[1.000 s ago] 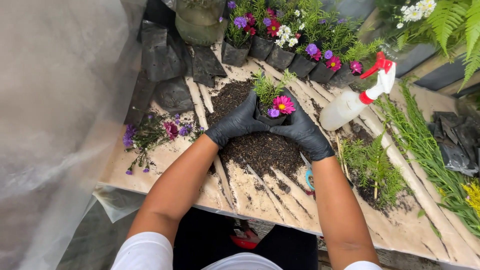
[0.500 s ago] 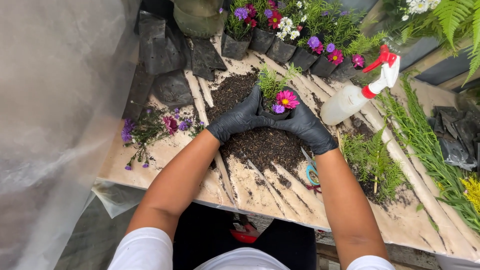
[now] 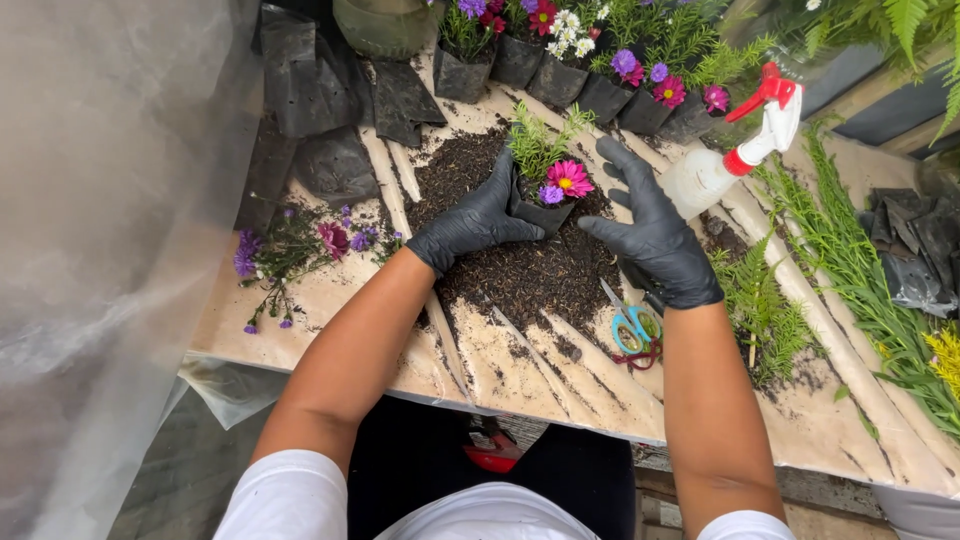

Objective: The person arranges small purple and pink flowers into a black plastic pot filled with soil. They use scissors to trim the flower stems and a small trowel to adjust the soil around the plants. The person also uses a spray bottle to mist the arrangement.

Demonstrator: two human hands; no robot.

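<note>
Nearest the body, two bare forearms are reaching out over the desk point(image 3: 330, 300), both hands wearing black gloves. Scissors point(image 3: 632, 326) with blue and red handles are lying on the desk just beside the right wrist, at the edge of a soil heap point(image 3: 520, 270). Over that soil, the left hand point(image 3: 478, 218) is gripping the side of a small black pot point(image 3: 545, 212), which is sitting in the middle of the heap and carrying a pink flower point(image 3: 570, 177). The right hand point(image 3: 650, 225) is hovering just right of the pot, fingers spread and holding nothing. Loose purple stems point(image 3: 290, 255) are lying well to the left. Beyond the right hand, a spray bottle point(image 3: 715, 165) is resting on its side. Farthest off, a row of potted flowers point(image 3: 590, 70) is lining the back edge.
</note>
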